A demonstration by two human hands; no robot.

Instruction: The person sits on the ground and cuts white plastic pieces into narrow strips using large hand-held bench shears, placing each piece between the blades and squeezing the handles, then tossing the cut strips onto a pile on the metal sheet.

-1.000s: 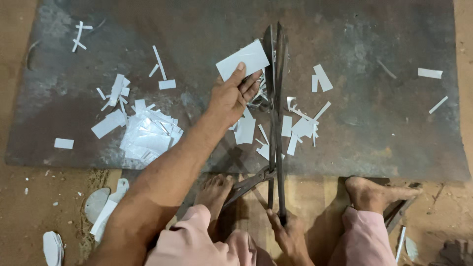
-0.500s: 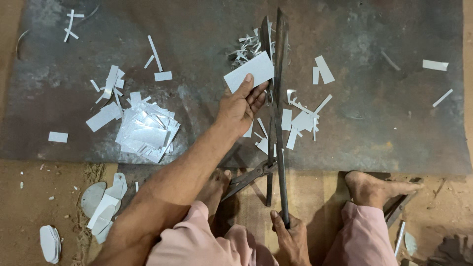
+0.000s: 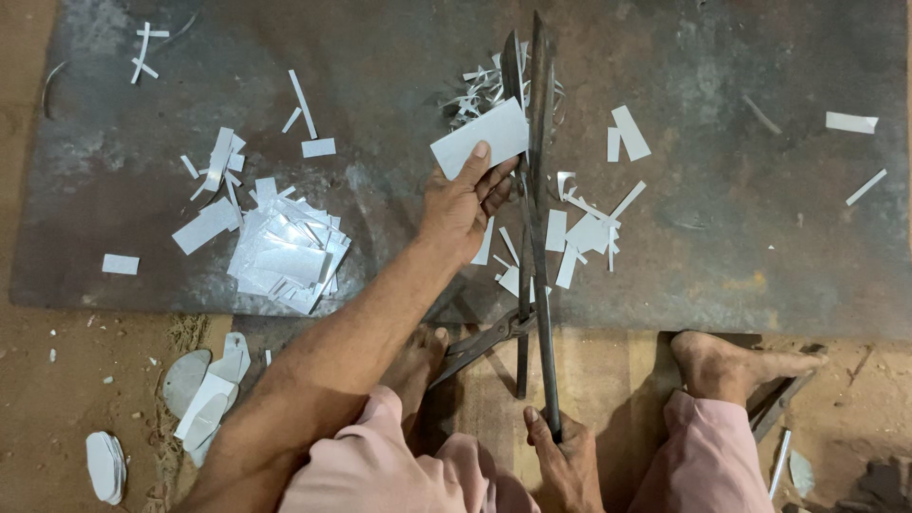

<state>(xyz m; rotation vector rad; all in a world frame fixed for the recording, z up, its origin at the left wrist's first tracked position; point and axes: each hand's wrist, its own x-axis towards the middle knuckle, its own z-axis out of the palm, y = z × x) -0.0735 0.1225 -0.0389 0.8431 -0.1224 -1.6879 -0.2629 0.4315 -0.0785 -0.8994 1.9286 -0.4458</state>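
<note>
A stack of cut silvery sheets (image 3: pixel 285 255) lay at the left of the dark metal plate (image 3: pixel 380 57) on the floor, loose offcuts around it. The left hand (image 3: pixel 463 204) had its grip clamped on a pale rectangular sheet piece (image 3: pixel 482 139), thumb on top, the piece's right edge touching the long shears (image 3: pixel 534 190). Right of the blades lay more white strips (image 3: pixel 584 233). Below, the right hand (image 3: pixel 562 461) gripped the shears' upper handle, fingers closed around it

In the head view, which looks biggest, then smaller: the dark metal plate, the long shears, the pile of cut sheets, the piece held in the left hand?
1. Dark metal plate
2. Long shears
3. Pile of cut sheets
4. Piece in the left hand
</note>
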